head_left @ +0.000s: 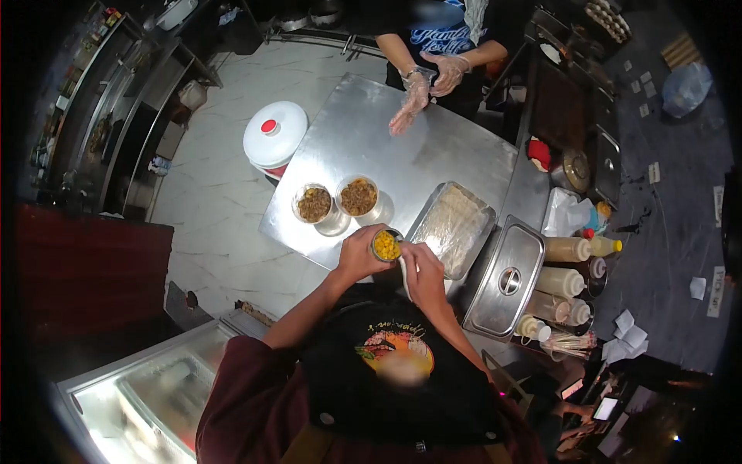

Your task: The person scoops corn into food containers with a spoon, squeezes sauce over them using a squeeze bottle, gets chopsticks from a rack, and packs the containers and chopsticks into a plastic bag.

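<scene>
My left hand is wrapped round a small open can of yellow corn, near the front edge of the steel table. At the can's right side, my right hand is closed on something thin whose tip reaches the can's rim; it may be a utensil, too small to tell. Just beyond the can stand two clear round bowls of brown food, a left bowl and a right bowl. To their right lies a metal tray under clear film.
Across the table are a co-worker's gloved hands. A white-lidded container stands left of the table. To the right are a lidded steel pan and several squeeze bottles. A glass-topped case is at lower left.
</scene>
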The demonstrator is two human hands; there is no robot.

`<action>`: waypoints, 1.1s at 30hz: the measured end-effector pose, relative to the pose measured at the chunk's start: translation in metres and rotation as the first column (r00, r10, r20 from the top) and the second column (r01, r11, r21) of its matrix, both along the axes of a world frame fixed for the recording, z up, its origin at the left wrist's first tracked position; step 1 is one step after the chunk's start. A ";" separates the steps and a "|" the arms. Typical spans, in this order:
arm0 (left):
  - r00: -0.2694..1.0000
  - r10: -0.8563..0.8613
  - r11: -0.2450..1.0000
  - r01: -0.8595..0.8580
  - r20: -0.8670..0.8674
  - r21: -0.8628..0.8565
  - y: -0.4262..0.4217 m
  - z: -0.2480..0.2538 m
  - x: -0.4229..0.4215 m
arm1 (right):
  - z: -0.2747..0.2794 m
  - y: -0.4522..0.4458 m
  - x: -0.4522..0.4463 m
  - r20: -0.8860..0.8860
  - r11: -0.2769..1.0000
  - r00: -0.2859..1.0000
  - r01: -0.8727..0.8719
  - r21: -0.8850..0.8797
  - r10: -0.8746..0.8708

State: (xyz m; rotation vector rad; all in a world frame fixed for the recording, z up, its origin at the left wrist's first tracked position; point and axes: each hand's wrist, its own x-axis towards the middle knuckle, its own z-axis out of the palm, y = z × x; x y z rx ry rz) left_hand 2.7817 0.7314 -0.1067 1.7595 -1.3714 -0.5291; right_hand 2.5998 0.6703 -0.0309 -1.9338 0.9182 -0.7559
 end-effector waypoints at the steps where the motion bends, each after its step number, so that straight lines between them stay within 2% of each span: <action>1: 1.000 0.006 1.000 -0.006 0.000 -0.010 0.000 -0.001 0.000 | -0.005 -0.003 0.002 0.035 0.995 0.997 0.059 0.084 -0.062; 4: 1.000 0.011 1.000 -0.011 0.004 -0.006 0.000 -0.006 -0.008 | -0.032 -0.012 0.005 0.099 0.917 0.961 0.212 0.337 -0.259; 7: 0.998 0.048 0.999 -0.048 0.047 -0.002 -0.001 -0.009 -0.012 | -0.049 -0.015 0.005 0.149 0.813 0.927 0.214 0.542 -0.344; 10: 0.993 0.096 0.995 -0.096 0.075 -0.002 0.000 -0.015 -0.016 | -0.051 -0.013 0.006 0.167 0.736 0.898 0.213 0.643 -0.406; 14: 0.985 0.142 0.989 -0.145 0.100 0.021 0.000 -0.019 -0.020 | -0.047 -0.007 0.007 0.123 0.775 0.914 0.249 0.581 -0.386; 17: 0.984 0.172 0.985 -0.173 0.050 0.023 0.002 -0.017 -0.021 | -0.044 -0.001 0.005 0.077 0.886 0.961 0.212 0.412 -0.266; 18: 0.985 0.171 0.983 -0.170 -0.007 0.070 0.002 -0.015 -0.022 | -0.038 -0.001 0.002 0.000 0.928 0.984 0.167 0.332 -0.177; 19: 0.990 0.140 0.989 -0.139 -0.030 0.042 0.003 -0.017 -0.020 | -0.030 -0.003 -0.002 -0.064 0.979 0.996 0.078 0.189 -0.067; 21: 0.995 0.070 0.997 -0.071 -0.070 -0.020 0.005 -0.029 -0.014 | -0.018 -0.006 -0.005 -0.068 0.996 0.995 -0.067 0.059 0.071; 24: 0.997 0.011 0.998 -0.006 -0.075 0.064 0.007 -0.027 -0.011 | 0.003 -0.007 -0.009 -0.040 0.989 0.989 -0.138 0.046 0.139; 27: 0.996 -0.010 0.992 0.022 -0.094 0.121 0.009 -0.021 -0.010 | 0.007 -0.009 -0.012 -0.020 0.982 0.985 -0.171 -0.079 0.170; 30: 0.993 -0.054 0.991 0.067 -0.107 0.115 0.012 -0.023 -0.006 | 0.011 -0.011 -0.015 -0.018 0.976 0.977 -0.213 -0.033 0.213; 33: 0.984 -0.092 0.983 0.114 -0.156 0.141 0.012 -0.025 -0.003 | 0.005 -0.012 -0.017 -0.037 0.970 0.971 -0.237 -0.060 0.235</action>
